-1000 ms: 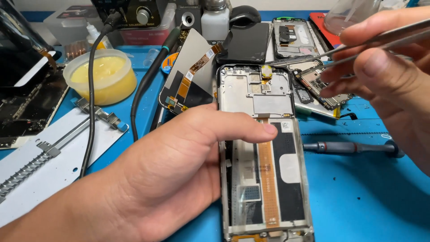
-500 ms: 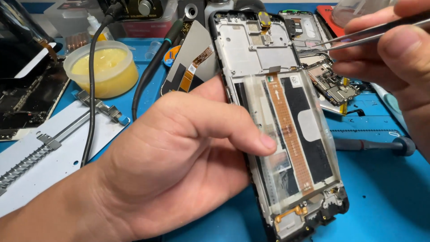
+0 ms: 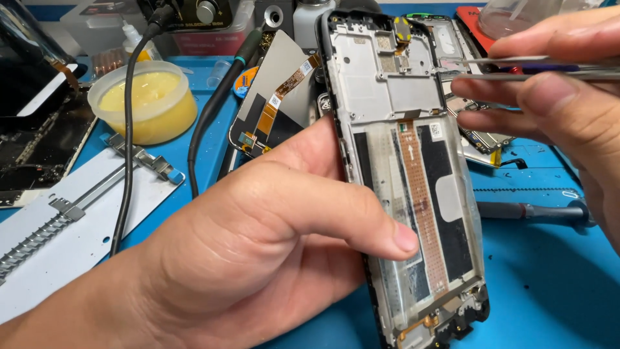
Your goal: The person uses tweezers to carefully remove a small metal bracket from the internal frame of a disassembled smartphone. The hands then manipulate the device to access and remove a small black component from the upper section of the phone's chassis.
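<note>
My left hand (image 3: pixel 258 252) grips an opened phone frame (image 3: pixel 387 84) from its left side, thumb laid across the middle. The frame is lifted off the mat and tilted, its bare metal upper plate and an orange flex strip (image 3: pixel 423 207) facing me. My right hand (image 3: pixel 562 103) comes in from the right edge and pinches metal tweezers (image 3: pixel 516 68). The tweezer tips rest at the frame's upper right rim.
A blue work mat (image 3: pixel 549 284) lies below. On it are a yellow tub (image 3: pixel 142 103), a loose screen panel with flex cables (image 3: pixel 274 103), a black cable (image 3: pixel 126 148), a white clamp plate (image 3: pixel 71 213), a screwdriver (image 3: pixel 536 210) and more phone parts (image 3: pixel 481 139).
My left hand has raised the phone frame and brought it closer and more upright. The tweezers in my right hand have stayed at its upper right.
</note>
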